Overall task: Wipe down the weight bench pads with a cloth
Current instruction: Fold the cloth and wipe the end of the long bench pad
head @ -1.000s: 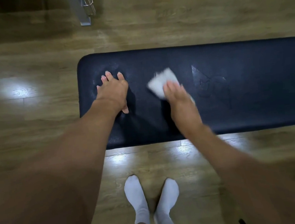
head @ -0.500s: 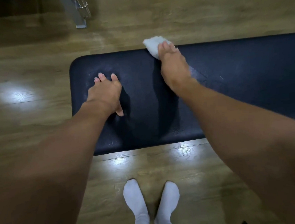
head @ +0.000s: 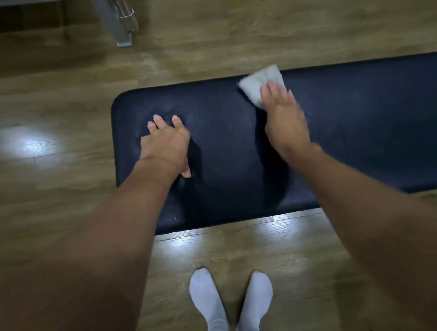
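A dark navy bench pad (head: 367,131) lies across the middle of the view, its rounded left end in sight and its right end cut off by the frame. My right hand (head: 283,122) presses a small white cloth (head: 260,85) flat on the pad near its far edge. The cloth pokes out past my fingertips and slightly over that edge. My left hand (head: 167,146) rests palm down on the pad's left part, fingers spread, holding nothing.
Wooden plank floor (head: 36,115) surrounds the bench, with bright light reflections. A grey metal frame leg (head: 120,23) stands on the floor beyond the bench at the upper left. My feet in white socks (head: 232,304) stand just in front of the pad's near edge.
My right hand swept the cloth from the pad's middle up to the far edge, and now sits there shifted slightly right. My left hand stayed planted on the pad.
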Tool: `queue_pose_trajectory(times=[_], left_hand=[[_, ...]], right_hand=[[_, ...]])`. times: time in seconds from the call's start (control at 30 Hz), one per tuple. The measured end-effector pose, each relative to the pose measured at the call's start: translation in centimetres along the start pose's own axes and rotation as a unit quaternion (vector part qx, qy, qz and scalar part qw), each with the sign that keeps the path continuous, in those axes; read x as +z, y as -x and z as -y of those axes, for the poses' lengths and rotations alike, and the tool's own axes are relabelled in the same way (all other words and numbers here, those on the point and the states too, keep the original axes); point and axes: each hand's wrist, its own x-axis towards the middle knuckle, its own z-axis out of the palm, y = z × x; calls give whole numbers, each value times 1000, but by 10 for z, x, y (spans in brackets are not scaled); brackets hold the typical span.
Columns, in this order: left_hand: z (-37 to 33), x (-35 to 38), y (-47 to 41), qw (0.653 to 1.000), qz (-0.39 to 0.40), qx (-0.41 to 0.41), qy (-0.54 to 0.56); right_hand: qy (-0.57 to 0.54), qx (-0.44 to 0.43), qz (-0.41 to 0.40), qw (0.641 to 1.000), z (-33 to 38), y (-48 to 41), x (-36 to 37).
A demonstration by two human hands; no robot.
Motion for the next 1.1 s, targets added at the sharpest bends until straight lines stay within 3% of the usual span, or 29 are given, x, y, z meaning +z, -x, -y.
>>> queue_pose_trajectory(times=[0.13,0.3,0.4,0.5,0.63,0.73,0.8,0.97,1.1], left_hand=[[0,0,-1,1000,3,-2,-2],[-3,-2,3,1000,6,-3,6],[-4,-2,4,1000,6,-4,5],[-6,-1,0,1000,9,-6,5],[-5,-1,-3,1000,12,-8,-5],[-3,1,-4,1000,2,-7,-6],[-3,1,-1,1000,1,-10,1],[-7,0,-1,1000,6,-19,15],[-9,-1,-1,999,15,-24,18]], right_hand=[[6,-2,-22,1000,2,-29,-7],[11,-45,32,998,-30,152,13],[-14,-58,64,996,-45,199,10],[6,-64,58,996,-43,144,3],[19,7,7,1000,-25,2,-4],[17,16,-3,1000,-20,-48,-13],[9,9,-17,1000,-28,-21,-6],[-16,-28,9,999,-52,162,10],[-39,-43,24,998,-60,176,11]])
